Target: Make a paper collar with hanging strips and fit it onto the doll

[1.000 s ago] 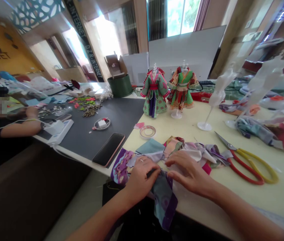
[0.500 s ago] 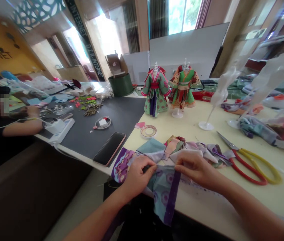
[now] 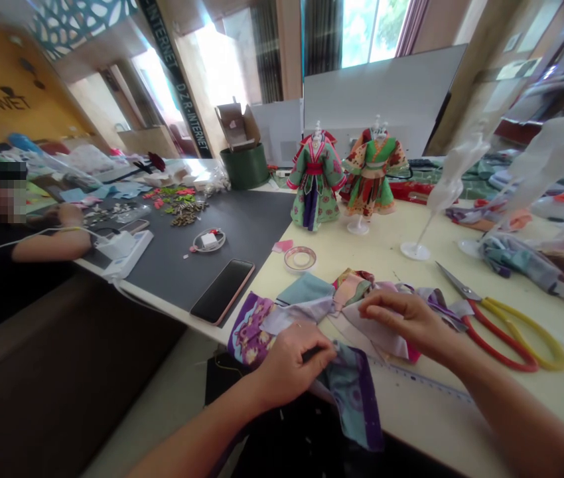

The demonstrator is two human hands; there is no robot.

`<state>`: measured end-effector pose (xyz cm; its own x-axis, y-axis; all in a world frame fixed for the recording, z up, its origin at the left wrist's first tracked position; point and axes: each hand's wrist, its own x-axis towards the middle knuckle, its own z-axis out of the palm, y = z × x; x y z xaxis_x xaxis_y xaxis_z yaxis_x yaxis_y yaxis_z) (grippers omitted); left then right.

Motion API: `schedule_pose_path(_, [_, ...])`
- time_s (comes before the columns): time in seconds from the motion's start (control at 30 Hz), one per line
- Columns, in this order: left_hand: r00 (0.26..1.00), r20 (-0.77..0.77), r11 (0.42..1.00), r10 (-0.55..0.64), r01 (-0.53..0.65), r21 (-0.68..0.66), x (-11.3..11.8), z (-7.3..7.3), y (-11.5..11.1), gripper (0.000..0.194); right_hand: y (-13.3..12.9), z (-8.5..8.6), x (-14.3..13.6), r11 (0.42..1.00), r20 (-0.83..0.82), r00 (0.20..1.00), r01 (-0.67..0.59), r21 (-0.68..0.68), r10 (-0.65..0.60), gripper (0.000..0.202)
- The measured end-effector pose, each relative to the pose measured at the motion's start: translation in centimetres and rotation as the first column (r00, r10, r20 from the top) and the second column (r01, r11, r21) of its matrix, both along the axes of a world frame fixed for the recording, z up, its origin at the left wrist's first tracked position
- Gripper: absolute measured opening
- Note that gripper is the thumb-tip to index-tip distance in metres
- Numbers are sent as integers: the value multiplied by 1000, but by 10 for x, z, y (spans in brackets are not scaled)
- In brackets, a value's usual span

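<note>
My left hand [image 3: 294, 362] pinches the top edge of a piece of blue-green fabric [image 3: 356, 395] with purple circles and a dark purple border. The fabric hangs down past the table's front edge. My right hand [image 3: 409, 322] is lifted to the right of it, apart from the fabric, with thumb and fingers drawn together; anything between the fingertips is too small to make out. Behind both hands lies a heap of cloth pieces, among them a purple floral piece [image 3: 252, 328], a light blue piece [image 3: 306, 289] and lavender ones.
Scissors [image 3: 476, 299] with red and yellow handles lie to the right. A phone [image 3: 223, 291], a tape roll [image 3: 300, 259] and a ruler [image 3: 426, 383] are near. Two dressed doll forms [image 3: 316, 179] and bare mannequins [image 3: 448, 182] stand behind. A person's arm [image 3: 53, 245] is at left.
My right hand has let go of the fabric's corner and moved up and right. My left hand keeps its pinch; the fabric's loose side has swung rightward and folded over.
</note>
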<state>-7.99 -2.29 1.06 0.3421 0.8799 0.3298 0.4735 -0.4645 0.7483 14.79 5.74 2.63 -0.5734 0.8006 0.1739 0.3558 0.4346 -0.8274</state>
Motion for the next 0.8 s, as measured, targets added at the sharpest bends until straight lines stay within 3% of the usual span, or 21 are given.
schedule_pose_path(0.1, [989,-105,986,-103,116,124,6,-5,-4,21,-5,-13,-16,958,12,1000,19,286,-24,17])
schedule_pose_path(0.23, [957,-256,960,-134,190,208,12,-13,-8,27,-6,-26,-42,888,192,981,-106,447,21,37])
schedule_pose_path(0.3, [937,-326,946,-127,213,244,14,-13,-11,28,-4,-29,-54,878,305,952,-155,453,11,38])
schedule_pose_path(0.37, [905,-404,928,-132,256,269,18,-8,-16,26,-1,-30,-62,884,366,931,-163,438,-9,24])
schedule_pose_path(0.5, [804,-548,865,-231,428,262,30,-5,-31,15,5,-32,-66,907,353,932,-77,414,-82,22])
schedule_pose_path(0.63, [778,-562,767,-282,535,355,46,-25,-43,10,7,-33,-63,918,325,940,-37,394,-101,19])
schedule_pose_path(0.8, [784,-552,765,-286,533,361,56,-49,-47,7,6,-35,-62,921,321,943,-46,388,-88,19])
